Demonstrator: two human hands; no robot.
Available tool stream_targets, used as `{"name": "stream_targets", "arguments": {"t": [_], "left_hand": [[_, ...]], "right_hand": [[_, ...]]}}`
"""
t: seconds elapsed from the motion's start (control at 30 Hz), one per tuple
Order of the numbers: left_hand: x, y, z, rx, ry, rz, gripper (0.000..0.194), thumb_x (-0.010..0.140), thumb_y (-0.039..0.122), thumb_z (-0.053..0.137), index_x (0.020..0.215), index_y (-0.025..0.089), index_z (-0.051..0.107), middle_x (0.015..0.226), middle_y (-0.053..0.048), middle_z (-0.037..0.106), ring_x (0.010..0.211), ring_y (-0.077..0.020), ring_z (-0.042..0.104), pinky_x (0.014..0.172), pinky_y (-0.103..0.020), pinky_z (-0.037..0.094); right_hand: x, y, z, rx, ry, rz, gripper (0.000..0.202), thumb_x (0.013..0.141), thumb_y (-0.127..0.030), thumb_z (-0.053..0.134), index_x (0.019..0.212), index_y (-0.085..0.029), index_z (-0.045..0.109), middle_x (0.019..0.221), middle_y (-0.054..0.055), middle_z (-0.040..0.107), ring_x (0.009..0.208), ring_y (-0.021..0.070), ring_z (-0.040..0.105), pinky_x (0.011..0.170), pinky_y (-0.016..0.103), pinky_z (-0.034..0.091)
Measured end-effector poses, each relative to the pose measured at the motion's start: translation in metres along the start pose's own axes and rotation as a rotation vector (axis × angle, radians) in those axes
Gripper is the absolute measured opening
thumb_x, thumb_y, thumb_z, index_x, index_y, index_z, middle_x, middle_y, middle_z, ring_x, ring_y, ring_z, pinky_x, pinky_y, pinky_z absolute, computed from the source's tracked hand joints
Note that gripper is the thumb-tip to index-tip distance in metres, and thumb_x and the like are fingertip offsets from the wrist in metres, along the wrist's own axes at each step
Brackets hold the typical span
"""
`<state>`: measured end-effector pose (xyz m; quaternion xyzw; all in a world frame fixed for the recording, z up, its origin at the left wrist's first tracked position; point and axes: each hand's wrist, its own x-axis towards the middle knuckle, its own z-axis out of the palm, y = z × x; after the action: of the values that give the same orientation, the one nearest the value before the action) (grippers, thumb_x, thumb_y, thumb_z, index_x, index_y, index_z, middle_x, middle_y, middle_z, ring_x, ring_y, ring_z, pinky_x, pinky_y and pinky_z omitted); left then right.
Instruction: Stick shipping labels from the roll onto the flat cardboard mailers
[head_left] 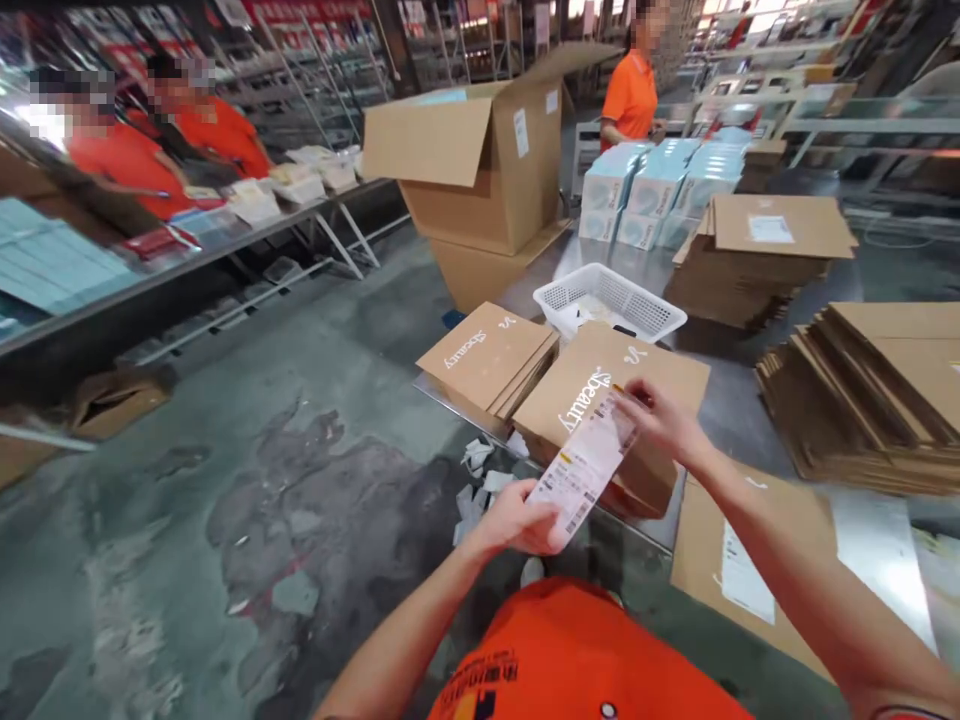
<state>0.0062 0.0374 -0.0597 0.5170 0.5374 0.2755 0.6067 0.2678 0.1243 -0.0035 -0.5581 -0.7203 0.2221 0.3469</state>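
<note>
A long strip of printed white labels [585,470] is stretched between my two hands, slanting up to the right. My left hand [525,518] pinches its lower end between thumb and fingers. At the upper end, my right hand [656,415] has its fingers closed on the strip. Behind and under the strip is a brown carton [675,375] with white "beauty" lettering, near the edge of the metal table [731,385]. To its left lies a small stack of flat printed cartons [484,350].
A white plastic basket [652,312] sits beyond the carton. Stacks of folded cardboard [870,400] stand to the right. A tall open box [465,215] and light-blue boxes [637,195] are farther back. Several people in orange shirts are at other tables.
</note>
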Motion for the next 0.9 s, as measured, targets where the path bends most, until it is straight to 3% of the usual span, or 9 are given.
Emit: {"name": "stream_targets", "arguments": {"t": [0.17,0.3,0.37,0.43,0.5,0.63,0.73,0.8,0.9], "left_hand": [[0.016,-0.016,-0.01,-0.08,-0.064,-0.146,0.038,0.061,0.039,0.071,0.085,0.01,0.068,0.072,-0.005,0.066,0.062,-0.0174,0.059,0.059,-0.028,0.044],[-0.023,-0.053,-0.039,0.026,-0.155,-0.22,0.034,0.064,0.043,0.071,0.067,0.009,0.069,0.055,-0.002,0.058,0.051,-0.0133,0.05,0.051,-0.025,0.036],[-0.042,-0.058,-0.062,0.027,-0.1,-0.162,0.037,0.069,0.046,0.067,0.068,0.009,0.071,0.055,-0.002,0.06,0.052,-0.013,0.049,0.052,-0.025,0.036],[-0.047,-0.046,-0.081,0.043,0.011,-0.065,0.035,0.071,0.044,0.066,0.071,0.01,0.074,0.061,-0.003,0.065,0.057,-0.0149,0.053,0.056,-0.026,0.04],[-0.036,-0.023,-0.092,0.068,0.127,0.029,0.03,0.072,0.041,0.066,0.073,0.012,0.075,0.071,-0.006,0.071,0.068,-0.0189,0.06,0.065,-0.028,0.046],[0.017,0.023,-0.086,0.07,0.189,0.226,0.033,0.076,0.043,0.064,0.091,0.015,0.077,0.108,-0.01,0.073,0.105,-0.0264,0.063,0.096,-0.035,0.045],[0.045,0.036,-0.073,0.117,0.089,0.333,0.035,0.079,0.043,0.063,0.094,0.015,0.076,0.136,-0.013,0.057,0.129,-0.0275,0.05,0.109,-0.037,0.034],[0.05,0.038,-0.067,0.199,0.03,0.35,0.031,0.08,0.04,0.06,0.09,0.015,0.076,0.146,-0.015,0.046,0.131,-0.0282,0.048,0.109,-0.037,0.035],[0.039,0.038,-0.057,0.392,0.003,0.34,0.028,0.083,0.035,0.055,0.087,0.018,0.077,0.152,-0.014,0.038,0.125,-0.0288,0.054,0.103,-0.037,0.041]], "right_hand": [[0.046,0.025,0.018,-0.345,-0.067,-0.057,0.03,0.088,-0.043,0.048,0.098,-0.017,0.059,0.096,0.012,0.063,0.089,0.0249,0.056,0.081,0.037,0.044],[0.045,0.031,0.015,-0.508,-0.006,0.043,0.046,0.088,-0.041,0.053,0.125,-0.014,0.054,0.114,0.017,0.06,0.101,0.0299,0.055,0.086,0.041,0.043],[0.038,0.025,0.021,-0.488,0.084,0.104,0.042,0.093,-0.031,0.043,0.129,-0.011,0.051,0.116,0.018,0.061,0.104,0.0286,0.056,0.089,0.04,0.043],[0.032,0.015,0.039,-0.464,0.114,0.113,0.04,0.096,-0.024,0.032,0.127,-0.01,0.053,0.118,0.018,0.061,0.11,0.0283,0.055,0.095,0.042,0.041],[0.03,0.001,0.064,-0.48,0.071,0.083,0.044,0.097,-0.031,0.033,0.13,-0.01,0.052,0.13,0.019,0.057,0.123,0.0323,0.048,0.105,0.048,0.033],[0.033,-0.012,0.093,-0.498,-0.019,0.117,0.07,0.088,-0.056,0.048,0.139,-0.008,0.045,0.149,0.022,0.037,0.14,0.0431,0.023,0.112,0.063,0.008],[0.021,0.002,0.067,-0.258,-0.041,0.091,0.066,0.089,-0.06,0.043,0.14,-0.018,0.047,0.151,0.015,0.038,0.141,0.0351,0.027,0.115,0.057,0.015],[-0.002,0.019,0.038,-0.116,0.176,0.159,0.06,0.092,-0.056,0.036,0.14,-0.021,0.046,0.149,0.012,0.041,0.14,0.0279,0.033,0.114,0.049,0.024],[-0.051,0.047,0.008,-0.055,0.542,0.488,0.061,0.088,-0.052,0.043,0.133,-0.013,0.052,0.138,0.018,0.052,0.132,0.0308,0.043,0.11,0.049,0.032]]}}
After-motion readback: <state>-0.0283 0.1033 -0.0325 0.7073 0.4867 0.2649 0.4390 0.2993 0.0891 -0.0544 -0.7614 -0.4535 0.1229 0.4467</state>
